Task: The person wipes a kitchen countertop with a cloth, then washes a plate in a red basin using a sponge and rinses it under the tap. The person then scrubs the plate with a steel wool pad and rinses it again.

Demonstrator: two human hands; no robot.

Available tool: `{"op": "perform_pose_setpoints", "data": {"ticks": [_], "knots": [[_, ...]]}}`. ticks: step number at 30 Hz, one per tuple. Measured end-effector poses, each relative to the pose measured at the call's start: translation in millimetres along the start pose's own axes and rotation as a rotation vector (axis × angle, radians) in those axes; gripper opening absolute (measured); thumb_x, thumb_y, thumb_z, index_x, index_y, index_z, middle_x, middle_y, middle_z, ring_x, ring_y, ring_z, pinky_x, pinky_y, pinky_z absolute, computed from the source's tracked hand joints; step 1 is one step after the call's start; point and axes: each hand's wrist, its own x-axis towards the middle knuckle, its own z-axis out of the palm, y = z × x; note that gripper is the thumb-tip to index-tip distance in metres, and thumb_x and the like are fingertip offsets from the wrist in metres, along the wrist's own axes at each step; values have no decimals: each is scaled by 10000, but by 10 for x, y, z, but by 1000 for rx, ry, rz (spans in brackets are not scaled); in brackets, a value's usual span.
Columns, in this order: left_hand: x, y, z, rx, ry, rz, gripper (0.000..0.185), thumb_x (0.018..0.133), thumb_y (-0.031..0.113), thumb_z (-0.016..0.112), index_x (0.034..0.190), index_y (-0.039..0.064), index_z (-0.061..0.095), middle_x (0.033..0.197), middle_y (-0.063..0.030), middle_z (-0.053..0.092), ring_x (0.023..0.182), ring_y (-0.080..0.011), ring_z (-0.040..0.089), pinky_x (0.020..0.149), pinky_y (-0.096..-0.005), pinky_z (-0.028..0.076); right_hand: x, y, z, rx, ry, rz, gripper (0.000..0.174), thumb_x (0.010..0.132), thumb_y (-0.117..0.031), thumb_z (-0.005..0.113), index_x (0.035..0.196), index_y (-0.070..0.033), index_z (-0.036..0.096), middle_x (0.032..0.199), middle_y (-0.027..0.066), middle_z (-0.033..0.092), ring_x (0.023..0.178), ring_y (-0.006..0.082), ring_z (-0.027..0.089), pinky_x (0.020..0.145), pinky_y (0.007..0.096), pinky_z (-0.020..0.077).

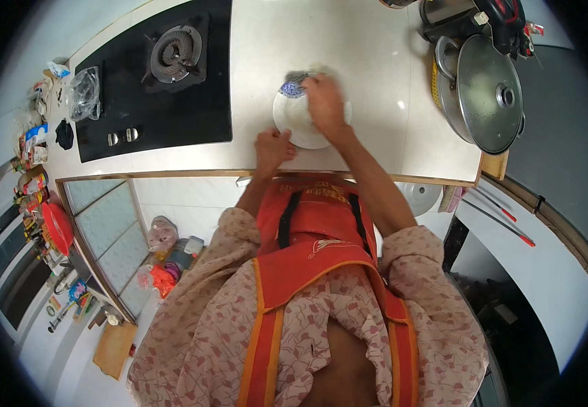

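A white plate [299, 122] lies on the pale countertop before me, with whitish material on it that I cannot make out. My right hand [323, 99] is over the plate's upper right part, blurred, its fingers curled. By its fingertips is a blue-and-white patterned piece [292, 88] at the plate's far rim, with a blurred grey patch beyond; whether the hand grips it is unclear. At the plate's lower left edge is my left hand [273, 147], fingers bent, thumb beside the rim.
To the left is a black gas hob [172, 117] with one burner and a crumpled clear plastic bag [84, 94]. A large steel pot with a glass lid [490, 96] stands at the right, near an appliance [449, 18]. The counter's wood-trimmed edge [197, 173] runs along my front.
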Motion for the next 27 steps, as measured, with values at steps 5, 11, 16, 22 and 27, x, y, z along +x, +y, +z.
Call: {"op": "perform_pose_setpoints", "data": {"ticks": [5,11,16,22,27], "knots": [[456,469,-106,696,177,925,318,804,174,733,967,-42,566,765,-196,645,752,-292,668,644,-398,506,-191,-18,-114,-103,131,-233,125,776,-46,595,897,-55,624,878,130,565,872,323,545,756,435,465],[568,428,-18,767,223,666,267,767,187,726,871,-33,617,787,-234,648,749,-388,646,682,-434,486,-15,74,-222,-246,212,-171,92,785,-30,575,863,-61,613,882,113,558,861,311,552,731,415,475],[418,115,161,578,342,677,229,764,166,707,836,-32,617,706,-202,629,661,-341,621,643,-429,472,-586,28,-78,-272,178,-155,58,791,-31,579,835,-57,607,877,107,551,863,308,555,739,410,486],[377,3,121,505,346,644,223,761,174,712,789,-30,624,652,-168,621,596,-289,609,595,-413,471,-201,191,-443,-249,11,-276,110,752,-75,576,850,-68,624,881,106,567,873,309,556,779,426,476],[488,-56,123,489,348,628,222,769,167,720,805,-34,633,663,-164,629,590,-243,615,581,-395,478,-654,109,-121,-150,-75,-364,126,766,-93,560,822,-104,672,891,100,600,935,299,563,819,422,471]]}}
